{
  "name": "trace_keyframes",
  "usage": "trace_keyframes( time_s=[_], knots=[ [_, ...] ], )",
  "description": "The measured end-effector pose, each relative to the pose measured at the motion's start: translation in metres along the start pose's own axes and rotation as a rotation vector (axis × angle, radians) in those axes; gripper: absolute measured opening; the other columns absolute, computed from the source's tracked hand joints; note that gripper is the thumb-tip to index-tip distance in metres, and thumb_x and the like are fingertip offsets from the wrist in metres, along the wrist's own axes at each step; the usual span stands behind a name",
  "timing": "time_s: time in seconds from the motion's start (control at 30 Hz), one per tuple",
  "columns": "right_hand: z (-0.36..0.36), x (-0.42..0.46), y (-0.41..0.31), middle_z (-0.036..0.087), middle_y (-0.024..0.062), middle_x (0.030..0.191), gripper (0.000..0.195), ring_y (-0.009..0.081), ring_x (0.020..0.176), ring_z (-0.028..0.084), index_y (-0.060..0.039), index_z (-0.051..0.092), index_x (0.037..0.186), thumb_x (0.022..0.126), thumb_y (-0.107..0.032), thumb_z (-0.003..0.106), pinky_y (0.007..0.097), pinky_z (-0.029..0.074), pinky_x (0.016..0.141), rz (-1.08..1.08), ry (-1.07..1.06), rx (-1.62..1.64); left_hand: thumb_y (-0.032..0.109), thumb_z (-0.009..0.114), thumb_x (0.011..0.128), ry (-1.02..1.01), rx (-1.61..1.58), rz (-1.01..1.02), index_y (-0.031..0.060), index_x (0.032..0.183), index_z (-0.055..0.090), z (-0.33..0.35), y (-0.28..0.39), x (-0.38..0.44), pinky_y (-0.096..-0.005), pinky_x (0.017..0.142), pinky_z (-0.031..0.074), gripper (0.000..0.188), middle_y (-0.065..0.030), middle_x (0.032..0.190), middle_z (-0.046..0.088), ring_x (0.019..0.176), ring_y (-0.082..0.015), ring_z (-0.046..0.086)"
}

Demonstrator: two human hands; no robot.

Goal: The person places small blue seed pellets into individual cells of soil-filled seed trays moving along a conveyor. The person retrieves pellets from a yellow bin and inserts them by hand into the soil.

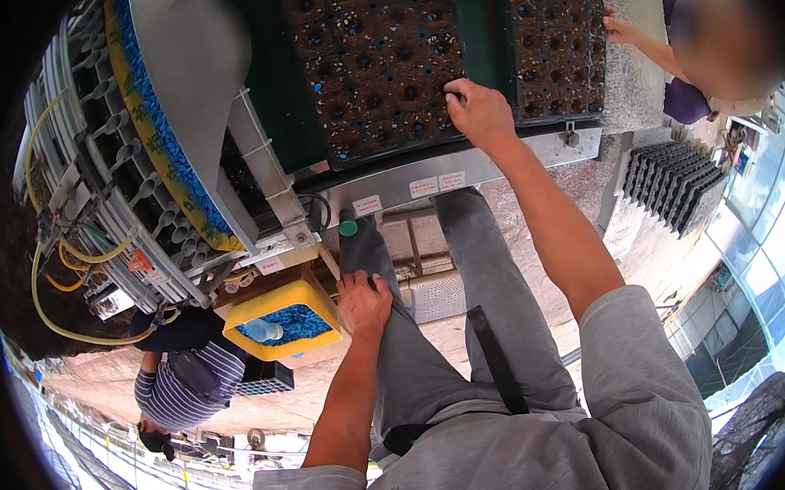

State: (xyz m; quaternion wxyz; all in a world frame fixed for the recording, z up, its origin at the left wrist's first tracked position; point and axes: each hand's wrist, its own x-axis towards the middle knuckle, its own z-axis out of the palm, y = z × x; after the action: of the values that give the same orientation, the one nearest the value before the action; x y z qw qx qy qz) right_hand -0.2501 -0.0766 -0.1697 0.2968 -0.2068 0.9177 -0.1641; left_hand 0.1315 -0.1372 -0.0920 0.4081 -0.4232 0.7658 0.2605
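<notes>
My right hand [482,112] is over the right edge of a black plastic seedling tray [383,66] filled with brown soil. Its thumb and forefinger are curled close together near a corner cell; whether anything sits between them is hidden. Blue coated seeds [364,61] lie in many of the dimpled cells. One blue seed [318,88] shows near the tray's left side. My left hand [365,303] rests on my left thigh, holding nothing. A second soil-filled tray [552,50] lies to the right on the same green conveyor belt [486,34].
To the left stands a seeding machine [122,159] with tubes and a trough of blue seeds [167,137]. Below it is a yellow bin [283,320] containing blue seeds. A co-worker's hand [621,30] touches the second tray. Another person [190,382] is at lower left. Stacked black trays [672,180] stand right.
</notes>
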Motion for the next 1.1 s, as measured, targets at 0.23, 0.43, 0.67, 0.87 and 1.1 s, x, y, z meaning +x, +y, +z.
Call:
trace_keyframes(
  time_s=[0.23, 0.43, 0.67, 0.87, 1.1],
  knots=[
    [-0.008, 0.005, 0.004, 0.075, 0.0162, 0.094, 0.026, 0.0395, 0.095, 0.07, -0.008, 0.072, 0.109, 0.094, -0.028, 0.065, 0.0483, 0.055, 0.085, 0.025, -0.103, 0.051, 0.034, 0.057, 0.094, -0.001, 0.008, 0.01, 0.0048, 0.104, 0.069, 0.003, 0.0, 0.0, -0.0464, 0.098, 0.049, 0.033, -0.0155, 0.116, 0.065, 0.115, -0.0352, 0.056],
    [-0.016, -0.022, -0.004, 0.072, 0.0127, 0.081, 0.025, 0.0252, 0.075, 0.068, -0.0009, 0.068, 0.101, 0.095, -0.025, 0.067, 0.0385, 0.055, 0.074, 0.165, 0.014, 0.414, 0.033, 0.057, 0.094, 0.025, 0.017, 0.026, 0.004, 0.104, 0.068, 0.004, 0.001, -0.002, -0.046, 0.097, 0.049, 0.033, -0.0156, 0.115, 0.065, 0.115, -0.0351, 0.057],
    [-0.022, -0.108, -0.025, 0.05, -0.0059, 0.069, 0.015, 0.0037, 0.054, 0.04, -0.0045, 0.063, 0.106, 0.101, -0.019, 0.065, 0.0226, 0.031, 0.047, 0.648, -0.315, 1.322, 0.032, 0.058, 0.094, 0.04, 0.016, 0.032, 0.004, 0.103, 0.068, 0.003, 0.003, -0.006, -0.0465, 0.097, 0.049, 0.031, -0.016, 0.114, 0.065, 0.113, -0.0353, 0.057],
    [-0.03, -0.13, -0.037, 0.045, -0.0087, 0.069, 0.013, 0.0008, 0.053, 0.033, -0.0038, 0.062, 0.111, 0.102, -0.014, 0.064, 0.0208, 0.024, 0.046, 0.68, -0.388, 1.526, 0.033, 0.058, 0.094, 0.022, 0.022, 0.03, 0.0036, 0.103, 0.068, 0.003, 0.004, -0.004, -0.047, 0.098, 0.049, 0.032, -0.0166, 0.114, 0.065, 0.113, -0.0366, 0.056],
    [-0.021, -0.137, -0.027, 0.052, -0.0069, 0.072, 0.015, 0.0018, 0.054, 0.04, -0.0013, 0.063, 0.109, 0.102, -0.014, 0.063, 0.0217, 0.03, 0.047, 0.633, -0.392, 1.348, 0.033, 0.058, 0.094, 0.029, 0.017, 0.034, 0.0041, 0.103, 0.068, 0.005, 0.003, -0.006, -0.0466, 0.098, 0.049, 0.032, -0.0164, 0.114, 0.065, 0.113, -0.0365, 0.056]
  ],
)
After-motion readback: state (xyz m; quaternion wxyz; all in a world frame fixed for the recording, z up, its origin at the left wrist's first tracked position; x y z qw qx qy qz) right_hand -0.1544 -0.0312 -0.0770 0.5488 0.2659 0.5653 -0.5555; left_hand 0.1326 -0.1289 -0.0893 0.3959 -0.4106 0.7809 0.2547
